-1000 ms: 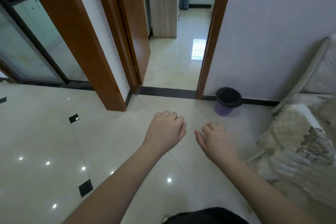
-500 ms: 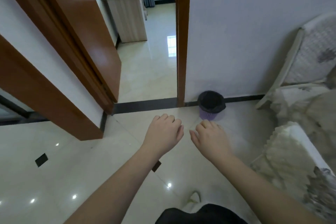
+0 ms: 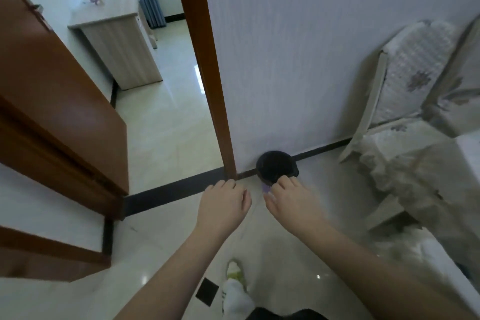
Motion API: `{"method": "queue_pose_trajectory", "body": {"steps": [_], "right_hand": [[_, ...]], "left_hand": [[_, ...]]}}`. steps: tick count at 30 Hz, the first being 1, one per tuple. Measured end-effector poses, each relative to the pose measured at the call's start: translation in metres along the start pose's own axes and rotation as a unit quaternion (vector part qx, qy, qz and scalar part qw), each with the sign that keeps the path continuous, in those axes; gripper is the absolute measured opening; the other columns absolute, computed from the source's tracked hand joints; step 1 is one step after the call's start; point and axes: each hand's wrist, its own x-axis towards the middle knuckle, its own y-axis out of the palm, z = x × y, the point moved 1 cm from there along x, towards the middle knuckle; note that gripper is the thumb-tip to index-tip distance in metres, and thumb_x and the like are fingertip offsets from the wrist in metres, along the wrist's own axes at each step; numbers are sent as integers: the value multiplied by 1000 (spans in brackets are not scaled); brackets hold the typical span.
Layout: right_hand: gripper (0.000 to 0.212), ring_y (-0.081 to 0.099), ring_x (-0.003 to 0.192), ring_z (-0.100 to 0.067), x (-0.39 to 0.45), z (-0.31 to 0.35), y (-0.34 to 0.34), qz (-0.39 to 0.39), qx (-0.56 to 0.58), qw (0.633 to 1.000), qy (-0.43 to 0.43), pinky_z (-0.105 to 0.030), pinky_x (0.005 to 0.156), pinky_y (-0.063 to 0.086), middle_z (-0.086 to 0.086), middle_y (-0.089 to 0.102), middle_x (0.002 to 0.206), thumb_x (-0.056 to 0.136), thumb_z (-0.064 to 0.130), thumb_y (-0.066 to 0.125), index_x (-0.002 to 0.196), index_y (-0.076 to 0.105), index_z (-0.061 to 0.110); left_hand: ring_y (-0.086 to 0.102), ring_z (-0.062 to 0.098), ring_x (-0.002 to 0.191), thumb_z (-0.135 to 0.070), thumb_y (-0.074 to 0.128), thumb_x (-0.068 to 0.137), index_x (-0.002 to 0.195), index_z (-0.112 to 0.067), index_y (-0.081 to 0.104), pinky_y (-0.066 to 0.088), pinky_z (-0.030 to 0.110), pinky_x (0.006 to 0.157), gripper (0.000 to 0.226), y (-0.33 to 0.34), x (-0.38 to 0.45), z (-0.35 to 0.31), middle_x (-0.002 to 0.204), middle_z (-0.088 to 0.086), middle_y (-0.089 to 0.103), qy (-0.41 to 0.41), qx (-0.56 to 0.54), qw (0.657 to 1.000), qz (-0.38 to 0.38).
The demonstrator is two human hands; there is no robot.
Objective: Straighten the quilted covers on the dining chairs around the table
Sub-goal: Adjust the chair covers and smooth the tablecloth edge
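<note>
A dining chair with a cream quilted cover [image 3: 413, 73] printed with purple flowers stands at the right against the wall. Its seat cover [image 3: 405, 161] lies rumpled, and a nearer cover's frilled edge [image 3: 436, 257] shows at the lower right. My left hand [image 3: 223, 205] and my right hand [image 3: 291, 202] are held out side by side over the floor, well left of the chairs. Both have loosely curled fingers and hold nothing. No table can be made out.
A small bin with a black liner [image 3: 276, 166] stands at the wall's foot just beyond my right hand. A brown door frame [image 3: 207, 67] and an open door [image 3: 57, 101] lead to a room with a wooden cabinet [image 3: 119, 41]. My foot [image 3: 236, 291] is on the glossy tiled floor.
The view has swung to the right and closer to the wall, so the bin and covered chairs sit nearer. Both hands keep their pose, empty and side by side.
</note>
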Motion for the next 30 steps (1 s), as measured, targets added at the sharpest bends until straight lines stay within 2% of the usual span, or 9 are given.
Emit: {"method": "queue_pose_trajectory", "body": {"steps": [7, 11, 14, 18, 20, 22, 23, 26, 30], "right_hand": [[36, 57, 76, -18, 104, -19, 3, 31, 13, 994, 104, -37, 64, 50, 1, 56, 90, 97, 43, 34, 91, 58, 18], [21, 49, 89, -24, 140, -30, -1, 93, 75, 986, 117, -38, 68, 51, -4, 51, 98, 97, 26, 40, 106, 53, 13], [40, 48, 79, -18, 161, -41, 6, 76, 70, 982, 161, -36, 63, 50, 0, 47, 89, 97, 35, 22, 101, 56, 15], [32, 52, 69, -15, 184, -55, 10, 42, 49, 976, 210, -37, 60, 52, 4, 51, 80, 100, 38, 37, 87, 58, 17], [31, 51, 64, -14, 197, -70, 10, 36, 61, 968, 239, -33, 55, 50, 5, 48, 75, 98, 39, 43, 80, 55, 17], [23, 47, 58, -15, 210, -84, 13, 58, 111, 962, 244, -30, 44, 40, 4, 44, 68, 90, 32, 60, 73, 54, 16], [24, 45, 57, -15, 216, -94, 16, 57, 128, 957, 255, -30, 44, 37, 5, 42, 67, 89, 32, 61, 72, 53, 17], [34, 48, 60, -14, 238, -128, 32, 16, 112, 951, 287, -31, 54, 43, 6, 44, 71, 97, 41, 41, 75, 49, 16], [35, 53, 68, -18, 273, -165, 40, 59, 173, 940, 288, -37, 65, 47, 3, 51, 75, 98, 41, 39, 80, 53, 14]], "left_hand": [[55, 19, 56, -29, 64, 82, 65, -21, 57, 27, 27, 53, 20, 38, 106, 43, 60, -2, 56, 83, -42, 996, -2], [52, 16, 53, -26, 64, 84, 63, -20, 54, 25, 24, 53, 23, 45, 160, 60, 58, -3, 53, 171, -82, 982, -28], [53, 16, 53, -26, 66, 83, 63, -20, 55, 25, 24, 54, 23, 54, 191, 65, 58, -3, 54, 207, -89, 974, -23], [48, 14, 51, -25, 63, 85, 63, -25, 39, 23, 23, 54, 32, 74, 228, 64, 56, -7, 38, 238, -128, 963, -10], [48, 15, 50, -25, 60, 85, 62, -23, 41, 23, 24, 53, 31, 87, 247, 60, 55, -5, 41, 246, -131, 960, -2], [50, 17, 51, -27, 57, 86, 60, -20, 47, 25, 25, 51, 29, 101, 268, 54, 55, -2, 47, 252, -125, 960, 3], [50, 18, 53, -27, 55, 87, 60, -18, 49, 28, 27, 52, 29, 108, 279, 52, 56, -1, 48, 258, -122, 958, 4], [51, 19, 62, -26, 59, 85, 64, -16, 56, 37, 30, 56, 24, 126, 315, 40, 62, 1, 53, 284, -105, 953, 5], [55, 20, 65, -27, 75, 76, 67, -18, 61, 39, 30, 57, 19, 140, 364, 29, 65, -1, 56, 297, -81, 950, 48]]}}
